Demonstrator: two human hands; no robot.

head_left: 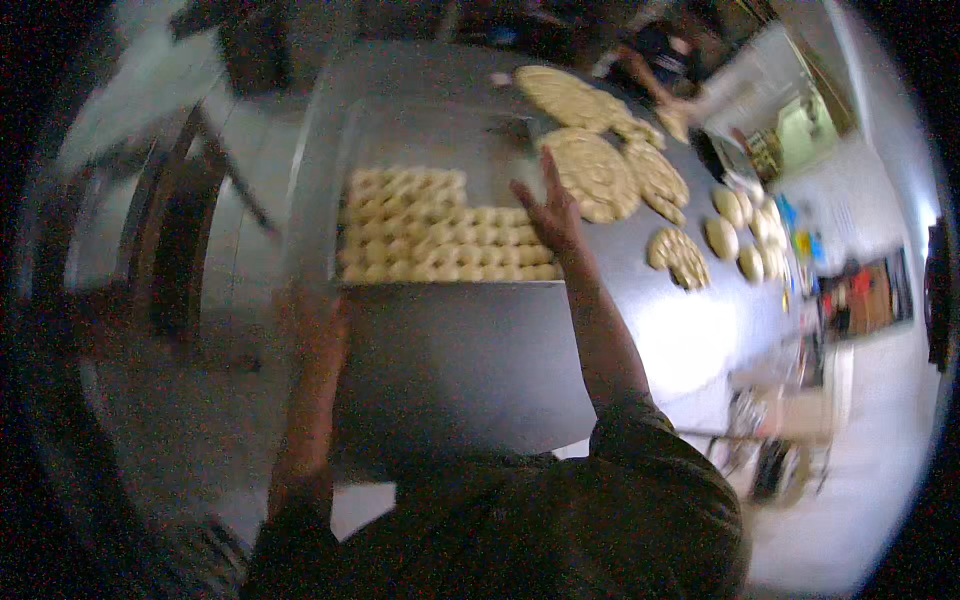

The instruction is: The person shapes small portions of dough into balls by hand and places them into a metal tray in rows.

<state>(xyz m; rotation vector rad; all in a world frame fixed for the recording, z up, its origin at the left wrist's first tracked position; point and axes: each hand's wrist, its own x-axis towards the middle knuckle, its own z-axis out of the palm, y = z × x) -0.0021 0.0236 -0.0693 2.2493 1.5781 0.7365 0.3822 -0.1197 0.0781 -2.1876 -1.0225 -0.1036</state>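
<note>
A metal tray (pixel 490 160) holds rows of small round dough pieces (pixel 450 245) across its near and left portions, with its far right part bare. My right hand (pixel 555 210) is at the tray's right side, fingers raised and spread; whether it touches the rim is unclear. My left hand (pixel 312 315) is motion-blurred beside the near left corner, its fingers too smeared to make out.
The steel table (pixel 450 360) also bears patterned dough rounds (pixel 590 175), a curved dough piece (pixel 678 255) and several plain dough lumps (pixel 722 238). A co-worker's arm (pixel 645 80) is at the far end. A cluttered shelf (pixel 865 300) and other items stand right.
</note>
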